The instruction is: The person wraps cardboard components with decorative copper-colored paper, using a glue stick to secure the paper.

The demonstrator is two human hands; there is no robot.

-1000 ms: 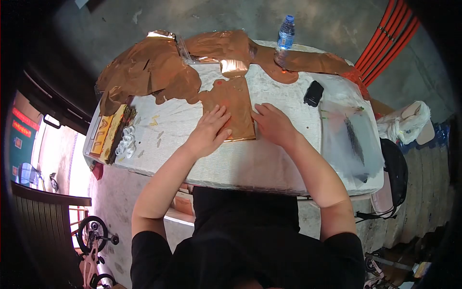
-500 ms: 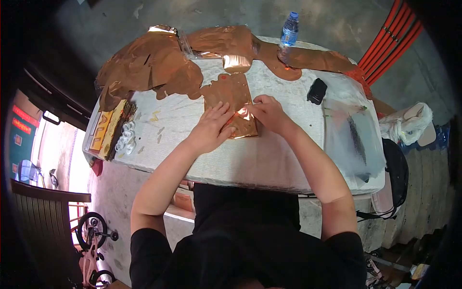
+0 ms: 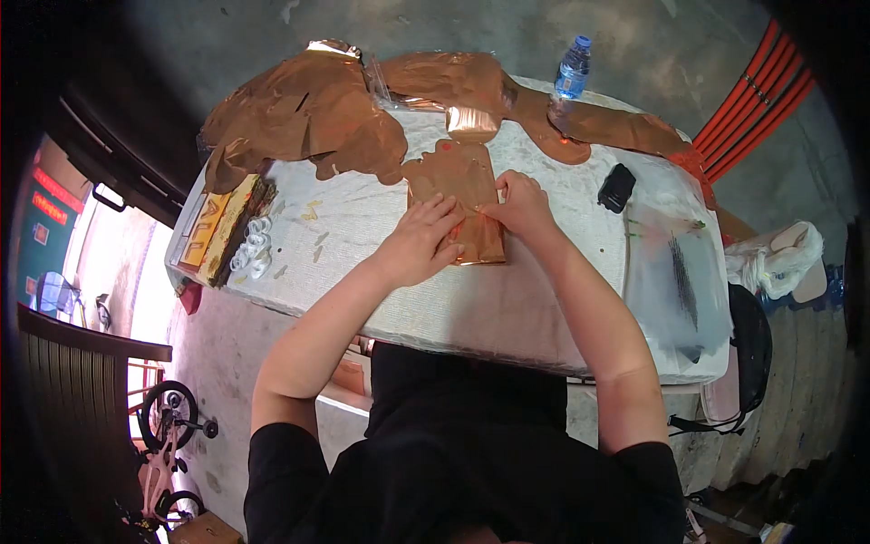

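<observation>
A copper-coloured foil piece lies on the white-covered table in front of me, folded into a rough rectangle with a wavy upper left edge and a small red spot near its top. My left hand rests flat on its left part, fingers stretched and slightly apart. At the right edge, my right hand has its thumb on the foil and its fingers bent close to the thumb, pinching the edge. Beyond it lies a small shiny foil fold, close to larger brown foil sheets.
A water bottle stands at the far edge. To the right are a black object and clear plastic bags. On the left, a yellow box sits beside white rings. Red pipes rise beyond the table.
The whole view has shifted, so the table sits a little farther right. The bright glare on the foil near my right thumb has faded. Both hands stay at about the same places on it.
</observation>
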